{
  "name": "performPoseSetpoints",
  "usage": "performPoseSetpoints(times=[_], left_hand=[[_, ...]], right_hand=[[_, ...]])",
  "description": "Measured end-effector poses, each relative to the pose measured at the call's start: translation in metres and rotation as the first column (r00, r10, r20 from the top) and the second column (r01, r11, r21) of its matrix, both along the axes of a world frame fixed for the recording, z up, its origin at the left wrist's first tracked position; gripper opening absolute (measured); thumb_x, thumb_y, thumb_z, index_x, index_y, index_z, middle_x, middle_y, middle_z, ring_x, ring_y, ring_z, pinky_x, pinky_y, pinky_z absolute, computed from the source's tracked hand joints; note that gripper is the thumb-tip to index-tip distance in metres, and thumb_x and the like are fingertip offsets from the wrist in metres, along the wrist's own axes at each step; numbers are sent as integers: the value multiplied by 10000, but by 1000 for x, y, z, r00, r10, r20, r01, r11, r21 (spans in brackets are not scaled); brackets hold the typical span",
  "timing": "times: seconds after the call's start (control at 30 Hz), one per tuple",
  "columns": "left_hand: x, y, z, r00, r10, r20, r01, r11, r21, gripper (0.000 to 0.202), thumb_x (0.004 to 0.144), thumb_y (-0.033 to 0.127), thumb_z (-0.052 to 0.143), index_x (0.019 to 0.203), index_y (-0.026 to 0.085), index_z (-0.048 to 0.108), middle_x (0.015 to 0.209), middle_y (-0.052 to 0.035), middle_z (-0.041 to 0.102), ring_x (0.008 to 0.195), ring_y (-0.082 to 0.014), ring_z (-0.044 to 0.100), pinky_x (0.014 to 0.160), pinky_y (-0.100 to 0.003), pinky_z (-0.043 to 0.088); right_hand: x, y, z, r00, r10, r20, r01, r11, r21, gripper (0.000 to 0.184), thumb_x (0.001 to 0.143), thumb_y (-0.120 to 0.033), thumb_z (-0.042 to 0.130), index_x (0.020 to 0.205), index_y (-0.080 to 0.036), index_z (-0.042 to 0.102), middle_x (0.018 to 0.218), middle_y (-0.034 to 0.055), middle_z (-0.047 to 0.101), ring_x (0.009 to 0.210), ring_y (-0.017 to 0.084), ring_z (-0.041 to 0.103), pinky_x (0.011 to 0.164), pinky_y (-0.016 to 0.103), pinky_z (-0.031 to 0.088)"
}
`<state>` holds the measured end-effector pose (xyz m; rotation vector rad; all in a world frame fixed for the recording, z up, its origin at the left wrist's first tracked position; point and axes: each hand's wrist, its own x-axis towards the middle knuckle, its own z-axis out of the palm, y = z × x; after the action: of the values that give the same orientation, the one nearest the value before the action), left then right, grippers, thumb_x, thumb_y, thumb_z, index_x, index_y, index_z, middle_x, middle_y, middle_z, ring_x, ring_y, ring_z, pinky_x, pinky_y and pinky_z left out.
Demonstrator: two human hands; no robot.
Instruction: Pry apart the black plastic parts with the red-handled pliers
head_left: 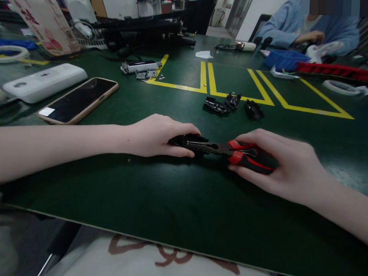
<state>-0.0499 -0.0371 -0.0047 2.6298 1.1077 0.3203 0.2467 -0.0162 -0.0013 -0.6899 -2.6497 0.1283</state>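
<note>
My right hand [283,162] is closed around the red and black handles of a pair of pliers [214,148]. The jaws point left and reach a black plastic part [182,140], which my left hand [159,137] grips between thumb and fingers. Much of that part is hidden by my left hand, so whether the jaws bite on it I cannot tell. Just beyond my hands lie black plastic pieces [216,105] and a separate black piece [254,110].
A phone [82,99] and a white device [46,83] lie at left. Metal parts [141,67] sit near yellow tape outlines [180,87]. Further back are a drink bottle [42,22], a blue bin [285,60] and a red tray [339,72]. A person [280,26] sits across the table.
</note>
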Motion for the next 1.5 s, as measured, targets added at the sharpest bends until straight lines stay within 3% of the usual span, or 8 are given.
performPoseSetpoints(times=[0.53, 0.93, 1.27, 1.5], left_hand=[[0, 0, -2, 1000, -20, -14, 20, 1000, 21, 432, 929, 470, 592, 1285, 225, 575, 969, -24, 732, 783, -159, 672, 644, -219, 401], [0, 0, 0, 999, -45, -30, 45, 999, -2, 437, 951, 448, 568, 1317, 212, 536, 997, -32, 728, 781, -155, 668, 642, -214, 402], [-1, 1, -1, 996, -78, -39, 79, 997, 26, 440, 958, 485, 552, 1301, 210, 539, 990, -43, 726, 766, -155, 657, 624, -215, 386], [-2, 2, -2, 994, -99, -35, 100, 995, 30, 447, 954, 491, 561, 1298, 206, 546, 1009, -43, 729, 777, -158, 660, 629, -219, 398]], right_hand=[[0, 2, -2, 999, 28, 26, -32, 990, 138, 303, 887, -426, 635, 1132, -269, 550, 1017, 94, 687, 867, 301, 695, 653, 438, 576], [-2, 4, -5, 1000, 30, -2, -30, 999, 29, 302, 868, -403, 663, 1127, -284, 566, 1022, 62, 694, 814, 274, 692, 614, 407, 554], [1, 8, 3, 998, 55, 11, -55, 997, 49, 270, 870, -416, 648, 1105, -319, 557, 958, 45, 701, 771, 274, 692, 586, 423, 555], [1, 8, 3, 998, 58, 3, -57, 988, 146, 313, 874, -504, 642, 1090, -280, 603, 954, 81, 728, 808, 311, 695, 693, 491, 531]])
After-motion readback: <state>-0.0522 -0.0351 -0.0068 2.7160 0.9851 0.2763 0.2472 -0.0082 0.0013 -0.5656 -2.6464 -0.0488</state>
